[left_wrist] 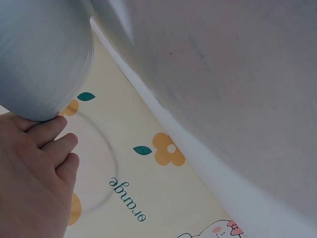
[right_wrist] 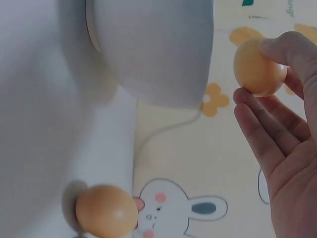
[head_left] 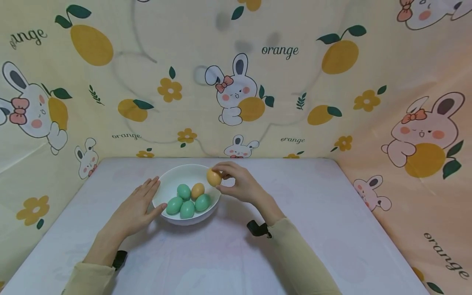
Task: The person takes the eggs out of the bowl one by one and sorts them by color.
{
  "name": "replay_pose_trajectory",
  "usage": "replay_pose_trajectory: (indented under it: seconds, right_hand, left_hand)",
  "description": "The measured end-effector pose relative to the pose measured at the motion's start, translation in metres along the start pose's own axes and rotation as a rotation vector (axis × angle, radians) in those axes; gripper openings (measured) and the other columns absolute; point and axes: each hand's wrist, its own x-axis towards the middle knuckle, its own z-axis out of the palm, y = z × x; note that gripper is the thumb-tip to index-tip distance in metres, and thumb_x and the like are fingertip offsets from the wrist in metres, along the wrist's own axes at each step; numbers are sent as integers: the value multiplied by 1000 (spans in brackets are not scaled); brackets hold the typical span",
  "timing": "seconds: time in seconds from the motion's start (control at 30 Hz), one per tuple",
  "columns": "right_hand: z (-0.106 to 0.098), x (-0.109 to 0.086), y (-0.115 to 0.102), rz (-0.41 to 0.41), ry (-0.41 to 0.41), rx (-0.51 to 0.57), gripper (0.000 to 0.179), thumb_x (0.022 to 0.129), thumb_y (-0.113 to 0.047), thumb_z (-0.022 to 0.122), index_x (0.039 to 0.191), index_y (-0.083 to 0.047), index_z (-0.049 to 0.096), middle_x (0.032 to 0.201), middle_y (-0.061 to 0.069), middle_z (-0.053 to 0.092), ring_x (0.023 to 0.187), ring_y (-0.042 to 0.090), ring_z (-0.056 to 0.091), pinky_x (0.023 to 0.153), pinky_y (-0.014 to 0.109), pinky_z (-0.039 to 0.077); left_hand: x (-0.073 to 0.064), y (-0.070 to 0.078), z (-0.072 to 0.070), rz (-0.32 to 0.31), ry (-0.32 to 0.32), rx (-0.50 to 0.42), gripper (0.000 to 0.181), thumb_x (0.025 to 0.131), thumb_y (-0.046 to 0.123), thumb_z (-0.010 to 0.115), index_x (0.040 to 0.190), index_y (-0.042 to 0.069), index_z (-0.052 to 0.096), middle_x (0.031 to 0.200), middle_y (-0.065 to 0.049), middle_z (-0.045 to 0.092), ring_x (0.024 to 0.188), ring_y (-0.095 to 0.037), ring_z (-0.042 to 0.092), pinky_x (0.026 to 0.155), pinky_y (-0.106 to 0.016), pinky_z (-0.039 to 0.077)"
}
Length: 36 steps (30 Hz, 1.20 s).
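Note:
A white bowl [head_left: 186, 221] sits on the table with several green eggs [head_left: 187, 209] and one yellow-orange egg [head_left: 197, 191] inside. My right hand [head_left: 241, 182] pinches another yellow-orange egg [head_left: 213, 177] between thumb and fingers, at the height of the bowl's right rim. In the right wrist view that egg [right_wrist: 257, 67] is up beside the bowl's outer wall [right_wrist: 158, 49]. My left hand [head_left: 134, 211] rests against the bowl's left side, fingers extended and thumb at the near rim. Its fingertips [left_wrist: 59, 121] touch the outer wall in the left wrist view.
One more yellow-orange egg [right_wrist: 106, 211] lies on the table in the right wrist view; the right hand hides it from the head view. A pale cloth covers the table [head_left: 228, 254]. A printed backdrop [head_left: 191, 37] with rabbits and oranges rises behind and at both sides.

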Motion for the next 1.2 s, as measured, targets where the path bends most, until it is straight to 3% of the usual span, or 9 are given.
replay_pose_trajectory:
  seconds: [0.4,0.67,1.2]
  right_hand:
    - [-25,-23,13,120,68,-12,51,87,-1,83,134,-7,66,139,6,61,112,20,67,99,26,57]
    - [-38,-40,22,149,112,-30,50,86,-1,83,133,-6,67,137,9,63,106,23,69,97,31,59]
    - [-64,-74,46,224,121,-114,52,87,-3,84,135,-8,66,138,9,62,107,24,68,98,38,59]
  left_hand:
    - [0,0,1,-2,1,0,85,104,52,54,158,-9,31,168,-25,27,154,-47,24,124,-62,25]
    - [0,0,1,4,7,-2,85,104,52,54,158,-10,31,167,-25,27,154,-47,25,124,-62,25]
    - [-1,-1,2,2,6,1,85,105,53,53,158,-9,31,168,-25,27,154,-47,24,124,-62,25]
